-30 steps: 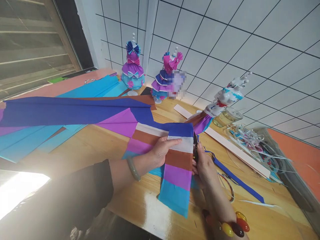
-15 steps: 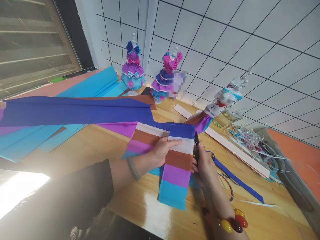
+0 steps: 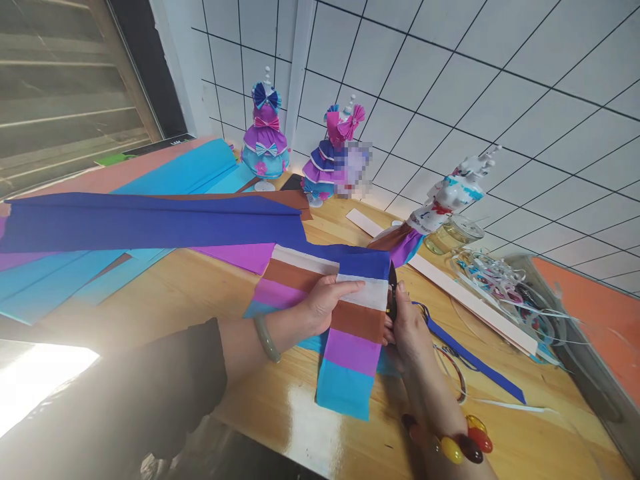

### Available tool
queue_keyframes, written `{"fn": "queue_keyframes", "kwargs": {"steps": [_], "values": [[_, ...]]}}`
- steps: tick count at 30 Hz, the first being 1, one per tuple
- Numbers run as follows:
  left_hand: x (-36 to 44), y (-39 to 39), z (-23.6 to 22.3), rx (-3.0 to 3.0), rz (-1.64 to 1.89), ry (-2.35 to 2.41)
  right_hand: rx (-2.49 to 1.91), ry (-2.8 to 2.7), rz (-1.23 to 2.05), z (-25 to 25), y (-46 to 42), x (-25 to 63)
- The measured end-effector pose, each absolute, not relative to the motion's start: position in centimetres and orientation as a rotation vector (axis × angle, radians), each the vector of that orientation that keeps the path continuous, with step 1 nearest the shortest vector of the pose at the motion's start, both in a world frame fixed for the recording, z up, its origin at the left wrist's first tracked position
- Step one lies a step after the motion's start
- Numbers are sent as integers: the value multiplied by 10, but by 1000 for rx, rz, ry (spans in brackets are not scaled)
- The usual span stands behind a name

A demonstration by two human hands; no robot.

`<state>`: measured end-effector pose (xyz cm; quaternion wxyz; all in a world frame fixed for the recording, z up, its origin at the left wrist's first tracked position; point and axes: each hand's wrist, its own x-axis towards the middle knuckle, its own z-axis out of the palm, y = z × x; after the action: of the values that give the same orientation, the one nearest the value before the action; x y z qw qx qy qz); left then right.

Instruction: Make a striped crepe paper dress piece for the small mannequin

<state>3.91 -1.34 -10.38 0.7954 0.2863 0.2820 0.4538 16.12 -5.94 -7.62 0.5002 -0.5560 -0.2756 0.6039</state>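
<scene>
My left hand (image 3: 327,301) pinches a stack of striped crepe-paper strips (image 3: 356,333), blue, white, brown, purple and turquoise, holding it up over the wooden table (image 3: 200,293). The lower end of the stack hangs free. My right hand (image 3: 407,327) is closed round dark scissors (image 3: 393,297), whose blades stand upright at the stack's right edge. A jade bangle sits on my left wrist, a beaded bracelet on my right.
Long sheets of blue, purple, turquoise and brown paper (image 3: 140,223) lie across the table's left. Two dressed mini mannequins (image 3: 265,130) stand at the tiled wall, a third mannequin (image 3: 445,200) leans at right beside a glass jar (image 3: 457,233), white strips, tangled ribbon (image 3: 505,287) and a blue strip (image 3: 475,363).
The hanging end of the striped stack has risen slightly and the scissors have shifted a little along its right edge. Both hands stay where they were.
</scene>
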Motion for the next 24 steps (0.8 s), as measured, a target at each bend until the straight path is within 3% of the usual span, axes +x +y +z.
{"fn": "queue_keyframes", "kwargs": {"steps": [24], "values": [[38,-13,-106,603,971,532,-1322,-698,1409,-75,-63,159]]}}
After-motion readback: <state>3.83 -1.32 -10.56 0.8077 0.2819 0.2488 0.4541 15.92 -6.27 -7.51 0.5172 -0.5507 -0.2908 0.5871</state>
